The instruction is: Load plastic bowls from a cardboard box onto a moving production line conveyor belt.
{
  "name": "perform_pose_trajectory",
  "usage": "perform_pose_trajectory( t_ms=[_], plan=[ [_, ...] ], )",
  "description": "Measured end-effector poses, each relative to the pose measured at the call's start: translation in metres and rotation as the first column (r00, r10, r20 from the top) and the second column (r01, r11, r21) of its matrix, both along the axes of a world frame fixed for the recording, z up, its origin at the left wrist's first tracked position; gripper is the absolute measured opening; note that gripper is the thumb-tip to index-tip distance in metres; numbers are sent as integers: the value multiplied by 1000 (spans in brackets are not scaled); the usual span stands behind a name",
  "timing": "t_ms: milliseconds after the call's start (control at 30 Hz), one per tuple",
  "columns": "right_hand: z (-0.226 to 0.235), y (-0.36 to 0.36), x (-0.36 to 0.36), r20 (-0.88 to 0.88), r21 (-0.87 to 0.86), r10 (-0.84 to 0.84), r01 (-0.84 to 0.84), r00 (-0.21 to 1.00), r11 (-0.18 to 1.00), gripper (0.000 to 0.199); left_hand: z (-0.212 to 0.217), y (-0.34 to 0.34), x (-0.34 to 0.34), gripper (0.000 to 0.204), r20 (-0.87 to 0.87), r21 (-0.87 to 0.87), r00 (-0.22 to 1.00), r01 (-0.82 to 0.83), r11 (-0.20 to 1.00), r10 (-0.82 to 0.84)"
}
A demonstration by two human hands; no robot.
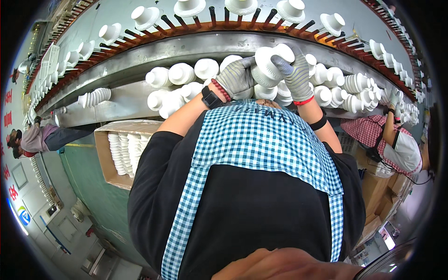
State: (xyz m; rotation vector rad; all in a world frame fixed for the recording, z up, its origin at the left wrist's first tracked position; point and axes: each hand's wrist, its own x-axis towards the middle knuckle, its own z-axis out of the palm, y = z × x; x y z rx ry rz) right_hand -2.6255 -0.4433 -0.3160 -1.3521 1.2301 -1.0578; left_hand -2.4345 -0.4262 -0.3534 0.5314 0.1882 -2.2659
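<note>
In front of me, over the metal bench, I hold a white flanged cup-shaped piece (267, 72) tilted between both hands. My left hand (236, 78), in a grey glove, grips its left edge with the fingers partly behind it. My right hand (295, 74), also gloved, has its thumb across the front of the piece and its fingers curled round the right side. Whether one piece or two stacked ones are in my hands, I cannot tell. Similar white pieces (182, 73) lie crowded on the bench at both sides of my hands.
Beyond the bench runs a rack of dark upright pegs (213, 17), some carrying white pieces (241, 5). A cardboard box (105, 156) of stacked white pieces stands at my left. On the right, a person in a red checked apron (361, 132) works at the same bench; others stand far left.
</note>
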Motion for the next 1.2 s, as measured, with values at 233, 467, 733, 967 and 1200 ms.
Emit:
perform_pose_trajectory(
  t_ms=[233,467,733,967,1200],
  plan=[
    [1,0,6,12,-38,-10,10,1000,999,59,-9,-7,1,38,-150,-41,988,-48,998,41],
    [-26,10,11,18,-132,-14,16,1000,991,55,-16,-7,-2,42,-65,-60,997,-47,997,43],
    [-36,4,16,96,-69,-38,44,995,997,60,-18,-13,-9,35,-182,-21,979,-98,995,92],
    [-40,-35,-36,470,340,-189,21,862,940,50,1,-59,-55,40,382,-337,923,181,924,-42],
    [4,-123,-170,764,439,-402,49,504,897,53,-28,-127,-143,44,707,-522,136,763,382,694]
  ],
)
